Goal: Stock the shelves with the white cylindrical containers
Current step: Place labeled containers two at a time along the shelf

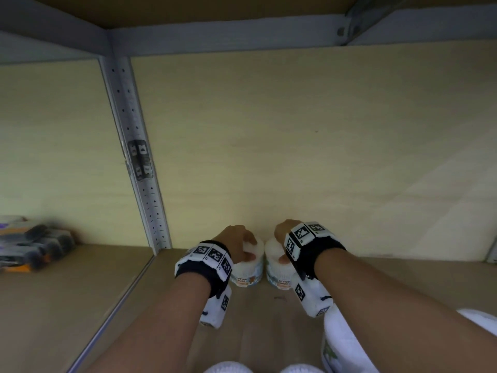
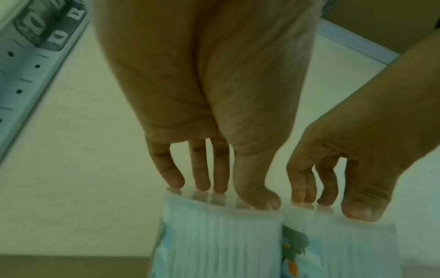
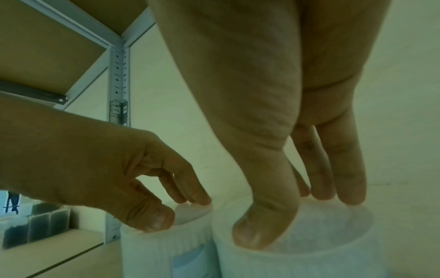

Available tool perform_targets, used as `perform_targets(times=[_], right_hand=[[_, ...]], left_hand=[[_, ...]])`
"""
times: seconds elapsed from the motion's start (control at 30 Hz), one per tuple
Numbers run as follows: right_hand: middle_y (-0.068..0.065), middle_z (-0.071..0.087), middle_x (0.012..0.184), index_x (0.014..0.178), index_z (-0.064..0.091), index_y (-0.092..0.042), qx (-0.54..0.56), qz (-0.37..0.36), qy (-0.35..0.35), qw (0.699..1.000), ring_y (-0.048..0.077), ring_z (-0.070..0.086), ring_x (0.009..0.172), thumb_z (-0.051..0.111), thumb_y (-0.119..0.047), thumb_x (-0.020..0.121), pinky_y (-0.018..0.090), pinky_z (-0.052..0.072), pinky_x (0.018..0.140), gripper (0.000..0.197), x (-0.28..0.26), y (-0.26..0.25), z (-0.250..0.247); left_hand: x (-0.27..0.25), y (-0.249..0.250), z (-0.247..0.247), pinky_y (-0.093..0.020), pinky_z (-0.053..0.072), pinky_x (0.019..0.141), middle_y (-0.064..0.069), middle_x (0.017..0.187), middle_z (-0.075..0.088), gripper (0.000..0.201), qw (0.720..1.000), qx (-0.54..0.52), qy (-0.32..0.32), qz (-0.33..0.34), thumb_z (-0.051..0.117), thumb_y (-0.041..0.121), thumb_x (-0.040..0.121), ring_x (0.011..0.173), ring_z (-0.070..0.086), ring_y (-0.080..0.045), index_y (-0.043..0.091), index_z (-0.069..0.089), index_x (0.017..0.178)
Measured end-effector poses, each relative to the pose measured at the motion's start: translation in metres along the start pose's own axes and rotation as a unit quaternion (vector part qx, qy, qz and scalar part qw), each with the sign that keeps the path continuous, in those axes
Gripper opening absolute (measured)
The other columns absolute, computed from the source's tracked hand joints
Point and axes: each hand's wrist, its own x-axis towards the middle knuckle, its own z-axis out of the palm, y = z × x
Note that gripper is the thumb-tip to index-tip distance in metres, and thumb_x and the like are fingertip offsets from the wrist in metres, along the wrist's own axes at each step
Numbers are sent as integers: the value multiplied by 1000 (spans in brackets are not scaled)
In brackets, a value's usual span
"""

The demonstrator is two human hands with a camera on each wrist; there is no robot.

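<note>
Two white cylindrical cotton-bud containers stand side by side on the shelf board (image 1: pixel 403 281), close to the back wall. My left hand (image 1: pixel 248 249) grips the left container (image 1: pixel 248 274) from above, thumb on the near rim and fingers on the far rim. My right hand (image 1: pixel 281 247) holds the right container (image 1: pixel 278 275) the same way. The left wrist view shows the left hand (image 2: pixel 228 193) on its container (image 2: pixel 219 240), with the right hand (image 2: pixel 333 203) beside it. The right wrist view shows the right hand (image 3: pixel 292 216) on the lid of its container (image 3: pixel 297 263).
A perforated metal upright (image 1: pixel 139 168) divides the shelf at the left. Dark packaged goods (image 1: pixel 32 246) lie in the left bay. More white containers (image 1: pixel 338 343) sit at the bottom edge near my arms. Another shelf board (image 1: pixel 215 12) runs overhead.
</note>
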Motion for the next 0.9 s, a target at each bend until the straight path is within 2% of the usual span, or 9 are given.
perform_targets(times=[0.1, 0.2, 0.27, 0.33, 0.47, 0.53, 0.6, 0.7, 0.9], right_hand=[[1, 42, 51, 55, 39, -15, -25, -24, -10, 999, 9, 31, 51, 53, -9, 94, 21, 33, 55, 42, -25, -7, -2], [4, 59, 77, 86, 60, -13, -51, -38, 3, 998, 14, 38, 62, 60, -13, 91, 28, 35, 74, 6, -43, -19, 5], [14, 62, 122, 122, 60, -7, -66, -58, -4, 996, 17, 47, 86, 62, -12, 90, 30, 34, 78, 33, -56, -25, 11], [16, 57, 133, 129, 57, -3, -81, -62, -15, 995, 23, 57, 105, 65, -14, 88, 32, 39, 79, 43, -76, -21, 10], [7, 66, 117, 119, 65, -11, -71, -62, -41, 995, 16, 53, 84, 65, -16, 88, 27, 42, 72, 32, -109, -10, 14], [-14, 64, 80, 76, 67, -30, -86, -55, -33, 994, 6, 51, 61, 77, -28, 75, 19, 40, 55, 10, -105, -10, 27], [-15, 56, 57, 54, 59, -27, -97, -42, -48, 993, 2, 51, 53, 86, -45, 50, 18, 44, 51, 33, -60, -3, 45], [-12, 64, 58, 62, 64, -29, -147, -57, -91, 983, 11, 63, 57, 83, -64, 23, 32, 60, 63, 56, -6, 14, 74], [-10, 68, 67, 72, 65, -28, -167, -54, -73, 982, 15, 68, 64, 80, -68, 26, 34, 59, 61, 63, -32, 11, 82]], left_hand=[[-16, 12, -8, -29, 41, 96, -7, 133, 52, 43, 999, 19, -30, 6, 70, 27, 84, 121, 51, -25, 14, 60, 123], [-38, 24, -16, -27, 42, 90, -9, 129, 55, 44, 995, 56, -77, 24, 74, 26, 80, 117, 55, -27, 8, 62, 118], [-52, 29, -18, -29, 44, 89, -10, 126, 57, 46, 993, 67, -96, 26, 77, 26, 77, 113, 57, -28, 6, 62, 116], [-67, 32, -17, -28, 43, 84, -11, 125, 57, 47, 992, 76, -98, 24, 78, 26, 76, 110, 58, -29, 5, 62, 116], [-94, 41, -13, -21, 35, 74, -12, 122, 59, 36, 992, 75, -96, 39, 78, 23, 76, 92, 53, -21, 6, 61, 103], [-107, 45, -11, -21, 33, 72, -12, 121, 59, 31, 991, 76, -97, 47, 78, 23, 76, 88, 47, -16, 15, 54, 94], [-118, 49, -9, -22, 33, 69, -11, 115, 59, 32, 991, 79, -99, 47, 77, 23, 76, 86, 46, -16, 17, 50, 93], [-135, 56, -6, -23, 31, 55, -1, 97, 52, 31, 991, 80, -94, 46, 77, 23, 76, 82, 46, -17, 16, 52, 92], [-153, 64, -2, -22, 35, 59, -1, 94, 54, 40, 992, 93, -77, 33, 79, 27, 74, 81, 50, -21, 8, 61, 104]])
